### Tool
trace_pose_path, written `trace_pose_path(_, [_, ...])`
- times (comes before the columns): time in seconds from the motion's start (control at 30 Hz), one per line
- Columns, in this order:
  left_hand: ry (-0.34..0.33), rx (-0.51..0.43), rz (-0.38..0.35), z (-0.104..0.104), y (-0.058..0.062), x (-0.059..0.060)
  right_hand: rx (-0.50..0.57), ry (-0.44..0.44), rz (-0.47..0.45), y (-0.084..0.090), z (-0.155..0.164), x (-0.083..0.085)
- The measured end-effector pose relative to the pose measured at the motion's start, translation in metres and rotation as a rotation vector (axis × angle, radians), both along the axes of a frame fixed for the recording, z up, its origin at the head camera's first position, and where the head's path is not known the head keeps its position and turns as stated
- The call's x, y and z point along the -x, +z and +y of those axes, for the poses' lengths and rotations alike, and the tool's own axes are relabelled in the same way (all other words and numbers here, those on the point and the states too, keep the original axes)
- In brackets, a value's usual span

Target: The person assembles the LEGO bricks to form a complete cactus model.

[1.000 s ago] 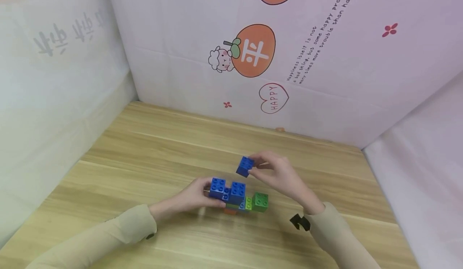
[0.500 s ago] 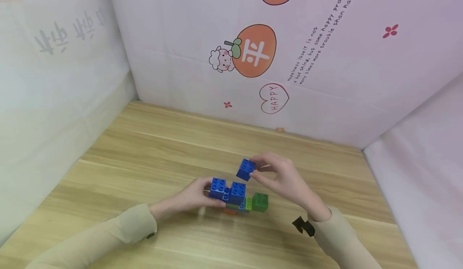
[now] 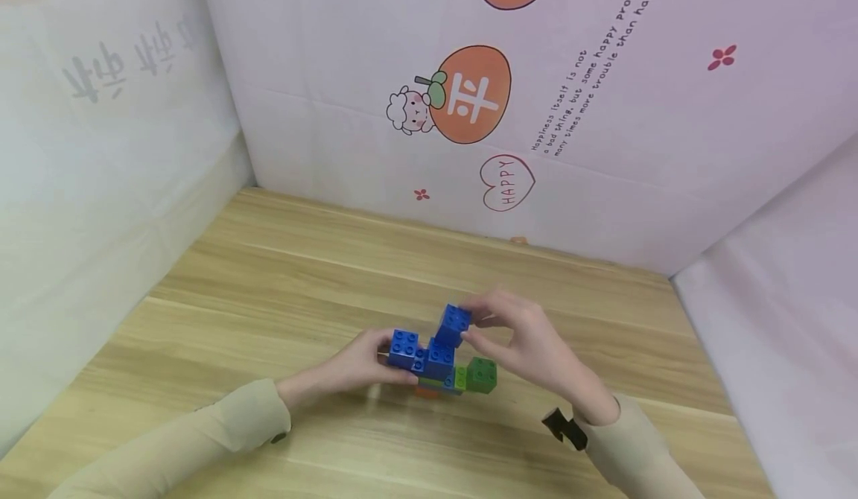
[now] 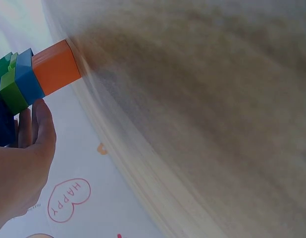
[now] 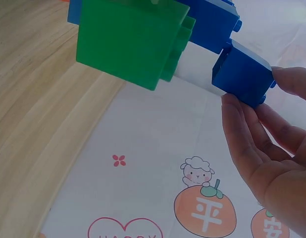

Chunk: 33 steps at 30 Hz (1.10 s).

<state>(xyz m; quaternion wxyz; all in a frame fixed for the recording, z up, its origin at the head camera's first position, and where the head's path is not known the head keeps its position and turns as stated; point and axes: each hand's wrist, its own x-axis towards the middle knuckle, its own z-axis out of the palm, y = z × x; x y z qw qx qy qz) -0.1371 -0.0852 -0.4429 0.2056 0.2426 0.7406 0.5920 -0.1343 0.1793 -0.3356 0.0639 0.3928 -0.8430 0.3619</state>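
Right hand [image 3: 529,342] pinches a small blue plastic brick [image 3: 453,325], tilted, touching the top of the multicoloured plastic brick assembly [image 3: 442,369]. Left hand [image 3: 362,369] grips the assembly's left end. Assembly sits mid wooden tabletop [image 3: 268,290], nearer the front edge.

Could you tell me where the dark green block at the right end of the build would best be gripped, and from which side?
Probably by two opposite smooth side walls of the dark green block, coming from above and the right. Its studded top and right face are bare, while its left side joins the lime brick. The right hand pinching the loose blue block is the nearer one; the left hand steadies the build.
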Motion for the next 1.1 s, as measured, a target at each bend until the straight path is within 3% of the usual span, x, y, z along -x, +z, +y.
trace_pose_path(0.67, [-0.003, 0.013, 0.01, -0.0019, -0.0018, 0.0, 0.011, 0.082, 0.034, 0.0028, -0.0053, -0.0086])
trace_pose_path(1.1, [0.003, 0.019, 0.011, -0.0017, -0.0026, 0.0014, -0.015, 0.079, 0.035, 0.0029, -0.0058, -0.0087])
